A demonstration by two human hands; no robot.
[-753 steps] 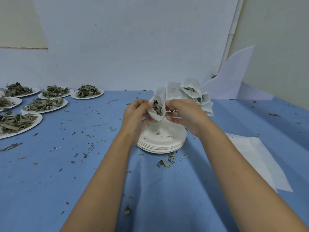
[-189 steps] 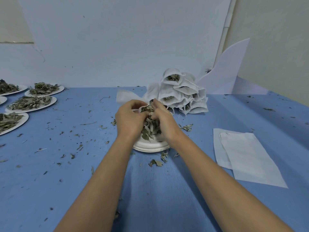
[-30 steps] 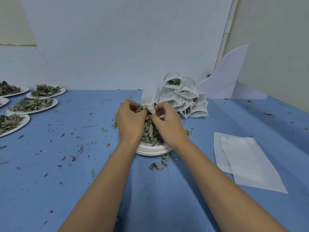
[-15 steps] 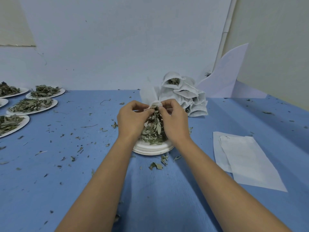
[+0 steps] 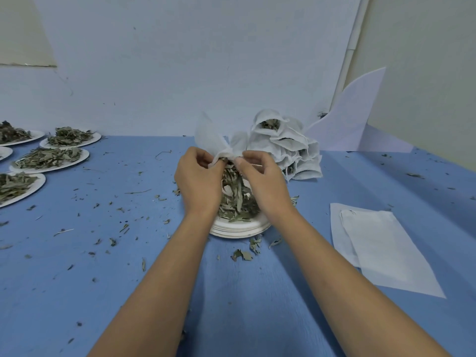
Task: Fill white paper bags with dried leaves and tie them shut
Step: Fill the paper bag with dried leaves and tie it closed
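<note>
Since a moment ago the limp, seemingly featherlight bag [image 5: 213, 142] flops higher, and I keep my left hand [image 5: 199, 181] and right hand [image 5: 265, 181] close together, pinching its soft mouth rim.

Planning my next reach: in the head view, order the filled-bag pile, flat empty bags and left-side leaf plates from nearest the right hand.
1. Filled-bag pile, just behind the right hand.
2. Flat empty bags, on the table to its right.
3. Leaf plates, far left.

Head view, forward-down, close over table [image 5: 77, 279]
</note>
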